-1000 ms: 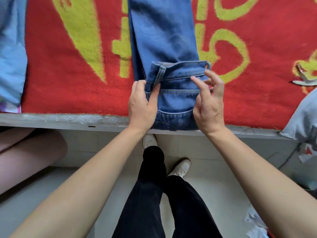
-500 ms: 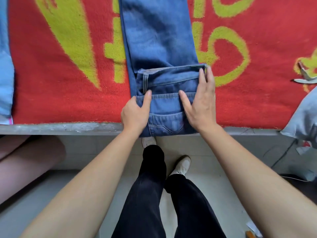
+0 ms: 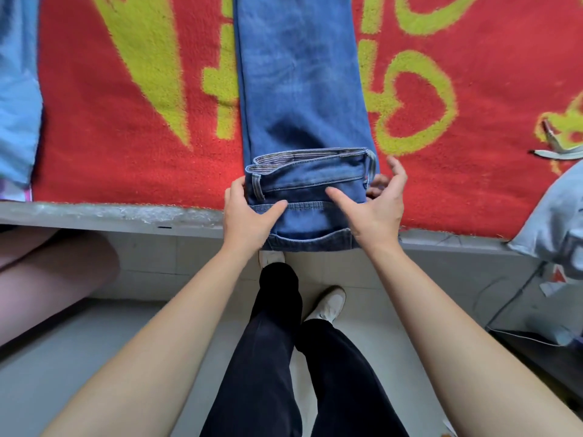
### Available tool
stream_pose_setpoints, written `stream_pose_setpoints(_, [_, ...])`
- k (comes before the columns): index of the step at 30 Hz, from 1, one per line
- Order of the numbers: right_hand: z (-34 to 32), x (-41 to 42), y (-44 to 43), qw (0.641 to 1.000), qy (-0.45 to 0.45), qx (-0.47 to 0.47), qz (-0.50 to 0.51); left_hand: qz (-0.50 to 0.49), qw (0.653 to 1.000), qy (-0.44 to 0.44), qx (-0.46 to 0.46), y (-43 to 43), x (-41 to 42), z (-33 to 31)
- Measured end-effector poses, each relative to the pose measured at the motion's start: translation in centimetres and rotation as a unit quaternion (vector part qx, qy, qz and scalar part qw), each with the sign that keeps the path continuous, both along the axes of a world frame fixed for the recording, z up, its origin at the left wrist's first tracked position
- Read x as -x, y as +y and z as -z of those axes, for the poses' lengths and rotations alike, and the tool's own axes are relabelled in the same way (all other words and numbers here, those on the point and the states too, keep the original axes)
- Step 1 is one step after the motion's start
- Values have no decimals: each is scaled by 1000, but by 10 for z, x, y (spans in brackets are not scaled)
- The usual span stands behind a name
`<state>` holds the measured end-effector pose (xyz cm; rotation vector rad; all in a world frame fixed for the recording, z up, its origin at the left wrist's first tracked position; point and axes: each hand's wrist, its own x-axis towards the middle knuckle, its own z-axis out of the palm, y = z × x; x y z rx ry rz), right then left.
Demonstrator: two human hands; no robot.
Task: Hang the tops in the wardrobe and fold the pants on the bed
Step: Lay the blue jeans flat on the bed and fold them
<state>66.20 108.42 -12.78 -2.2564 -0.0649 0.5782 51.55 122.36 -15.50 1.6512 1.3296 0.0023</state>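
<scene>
Left hand (image 3: 249,212) grips folded jeans (image 3: 303,89) waistband at bed (image 3: 110,212) edge; right hand (image 3: 377,203) spread, cupping other side. Risk: loose right hold lets fold spring open, slide floorward.

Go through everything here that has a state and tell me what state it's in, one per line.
jeans: flat on the red blanket, waist end folded over at the near edge
left hand: grip on the fold's left side, thumb on top
right hand: fingers spread at the fold's right side
light blue garment: lying at far left
</scene>
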Motion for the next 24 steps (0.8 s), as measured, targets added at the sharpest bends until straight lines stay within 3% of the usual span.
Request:
stream_pose_setpoints(3, [-6,-13,-17,989,103,-45,-97,24,999,-26,18,13,-5,-3])
stream_pose_setpoints(9, [-34,-33,-47,918,281,-105,-258,151,963,-70,214,32,2,-41])
stream_pose_setpoints(12, [-60,-52,-36,891,295,-208,-276,169,935,-162,266,52,-1,-71])
stream_pose_setpoints(15, [-65,-76,4,910,230,-288,-191,52,926,-256,274,77,-31,-81])
stream_pose_setpoints(17, [-43,-91,37,950,155,-250,-109,-52,942,-256,211,90,-59,-65])
stream_pose_setpoints(19, [-15,-99,61,982,113,-107,-107,-81,965,-163,190,91,-75,-38])
stream_pose_setpoints(21, [15,-100,61,980,144,47,-133,-57,970,-35,232,74,-70,-12])
stream_pose_setpoints(24, [28,-91,39,985,117,99,-82,-44,989,20,142,47,-48,18])
